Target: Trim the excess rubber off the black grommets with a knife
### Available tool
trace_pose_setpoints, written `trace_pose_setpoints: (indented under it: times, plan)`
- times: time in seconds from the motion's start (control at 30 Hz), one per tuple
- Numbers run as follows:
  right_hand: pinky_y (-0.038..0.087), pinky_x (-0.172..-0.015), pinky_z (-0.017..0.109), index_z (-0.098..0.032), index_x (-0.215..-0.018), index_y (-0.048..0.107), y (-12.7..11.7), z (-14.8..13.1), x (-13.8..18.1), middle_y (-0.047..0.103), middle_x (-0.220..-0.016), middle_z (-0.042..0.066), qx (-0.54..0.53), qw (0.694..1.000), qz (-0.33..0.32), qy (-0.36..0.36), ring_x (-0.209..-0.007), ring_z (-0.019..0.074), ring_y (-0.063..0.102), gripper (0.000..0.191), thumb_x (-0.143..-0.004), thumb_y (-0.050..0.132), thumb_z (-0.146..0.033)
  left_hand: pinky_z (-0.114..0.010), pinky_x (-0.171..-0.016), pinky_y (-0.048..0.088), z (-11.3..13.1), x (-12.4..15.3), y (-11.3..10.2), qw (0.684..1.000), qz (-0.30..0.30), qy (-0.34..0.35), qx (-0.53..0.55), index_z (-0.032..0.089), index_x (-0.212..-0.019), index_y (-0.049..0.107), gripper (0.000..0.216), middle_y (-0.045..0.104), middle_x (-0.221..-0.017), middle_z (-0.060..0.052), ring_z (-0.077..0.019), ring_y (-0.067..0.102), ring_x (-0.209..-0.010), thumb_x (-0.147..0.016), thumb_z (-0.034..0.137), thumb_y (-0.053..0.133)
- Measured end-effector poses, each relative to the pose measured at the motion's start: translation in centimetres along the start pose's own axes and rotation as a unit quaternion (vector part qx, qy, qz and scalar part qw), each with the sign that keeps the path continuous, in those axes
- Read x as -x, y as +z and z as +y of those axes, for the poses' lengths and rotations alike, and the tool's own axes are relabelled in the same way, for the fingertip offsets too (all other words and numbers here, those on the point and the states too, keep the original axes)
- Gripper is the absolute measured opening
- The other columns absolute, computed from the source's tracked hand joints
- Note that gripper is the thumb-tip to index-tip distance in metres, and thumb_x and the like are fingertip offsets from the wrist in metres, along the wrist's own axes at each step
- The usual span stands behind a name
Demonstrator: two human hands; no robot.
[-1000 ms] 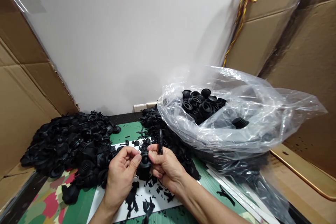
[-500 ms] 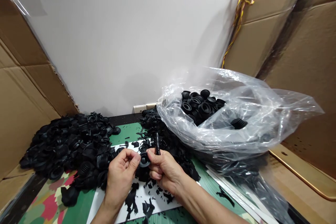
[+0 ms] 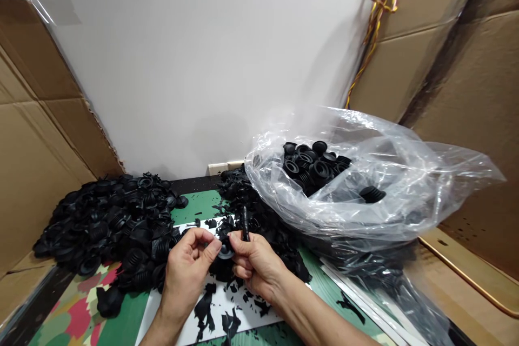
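Note:
My left hand [image 3: 187, 266] pinches the left side of a small round black rubber part [image 3: 226, 252] with thumb and forefinger. At its other side are the closed fingers of my right hand [image 3: 259, 267], which also hold a slim black pen-like tool [image 3: 245, 220] pointing up; its working end is hidden. Both hands are over a white sheet [image 3: 162, 303] strewn with torn black rubber scraps [image 3: 206, 308]. On the left lies a big heap of ribbed black rubber parts [image 3: 109, 221]. Behind my right hand is a pile of thin black scraps [image 3: 275, 227].
An open clear plastic bag [image 3: 389, 221] with several ribbed black parts [image 3: 316, 167] stands at the right. Cardboard panels [image 3: 44, 102] flank both sides, with a pale wall [image 3: 203, 54] behind. Twisted yellow wires [image 3: 371, 38] hang at the upper right. A gold-coloured phone-like object [image 3: 478, 270] lies far right.
The round rubber part has been tilted between my fingers, so less of its ring face shows. Both hands keep their hold; the whole view has shifted slightly.

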State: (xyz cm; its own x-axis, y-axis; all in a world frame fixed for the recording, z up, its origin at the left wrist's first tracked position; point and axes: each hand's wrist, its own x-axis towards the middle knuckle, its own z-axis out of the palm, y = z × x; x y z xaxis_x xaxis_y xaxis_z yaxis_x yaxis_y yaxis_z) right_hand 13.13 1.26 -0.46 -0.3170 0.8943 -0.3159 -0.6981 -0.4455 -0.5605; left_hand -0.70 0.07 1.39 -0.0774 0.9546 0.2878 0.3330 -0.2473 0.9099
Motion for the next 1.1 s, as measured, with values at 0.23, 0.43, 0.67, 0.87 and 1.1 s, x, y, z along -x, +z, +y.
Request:
trace_pose_setpoints:
  times: [0.23, 0.43, 0.67, 0.87, 1.1]
  plan:
    - [0.011, -0.034, 0.017, -0.014, -0.066, 0.058, 0.3, 0.6, 0.0, 0.032, -0.034, -0.014, 0.037, 0.996, 0.059, -0.054, -0.032, -0.0003, 0.017, 0.042, -0.041, 0.087, -0.031, -0.024, -0.068, 0.049, -0.2, 0.7, -0.4, 0.949, -0.007, 0.227, -0.220, 0.022, -0.084, 0.069, 0.014, 0.071, -0.080, -0.002, -0.0159, 0.067, -0.071, -0.084, 0.021, 0.055]
    - [0.013, -0.034, 0.018, -0.016, -0.062, 0.057, 0.7, 1.1, 0.0, 0.032, -0.031, -0.014, 0.051, 0.991, 0.089, -0.091, -0.031, 0.0009, 0.019, 0.038, -0.042, 0.083, -0.034, -0.026, -0.059, 0.048, 0.2, 0.8, 0.4, 0.963, -0.016, 0.129, -0.236, 0.022, -0.072, 0.070, 0.021, 0.072, -0.071, -0.003, -0.0185, 0.066, -0.063, -0.082, 0.029, 0.053]
    - [0.021, -0.035, 0.019, -0.014, -0.064, 0.062, 0.7, 1.9, 0.4, 0.046, -0.044, -0.008, 0.130, 0.966, 0.117, -0.191, -0.036, 0.0041, 0.031, 0.021, -0.054, 0.074, -0.029, -0.024, -0.044, 0.042, -0.3, 0.6, 0.7, 0.992, -0.028, -0.097, -0.077, 0.019, -0.071, 0.071, 0.022, 0.065, -0.053, 0.001, -0.0148, 0.055, -0.044, -0.069, 0.040, 0.064]
    - [0.019, -0.033, 0.018, -0.014, -0.060, 0.059, 0.9, 1.5, 0.6, 0.042, -0.038, -0.010, 0.096, 0.976, 0.120, -0.156, -0.033, 0.0032, 0.028, 0.026, -0.049, 0.077, -0.030, -0.023, -0.044, 0.042, -0.2, 0.7, 1.4, 0.991, -0.018, -0.134, 0.013, 0.016, -0.068, 0.069, 0.021, 0.064, -0.051, 0.001, -0.0128, 0.054, -0.043, -0.060, 0.035, 0.070]
    - [0.016, -0.031, 0.017, -0.015, -0.059, 0.057, 0.6, 0.8, 0.1, 0.030, -0.030, -0.014, 0.036, 0.991, 0.091, -0.091, -0.029, 0.0005, 0.019, 0.032, -0.044, 0.082, -0.030, -0.023, -0.045, 0.046, 0.7, 0.6, 1.5, 0.987, 0.000, -0.143, 0.068, 0.015, -0.068, 0.069, 0.019, 0.066, -0.051, 0.000, -0.0145, 0.059, -0.045, -0.055, 0.029, 0.072]
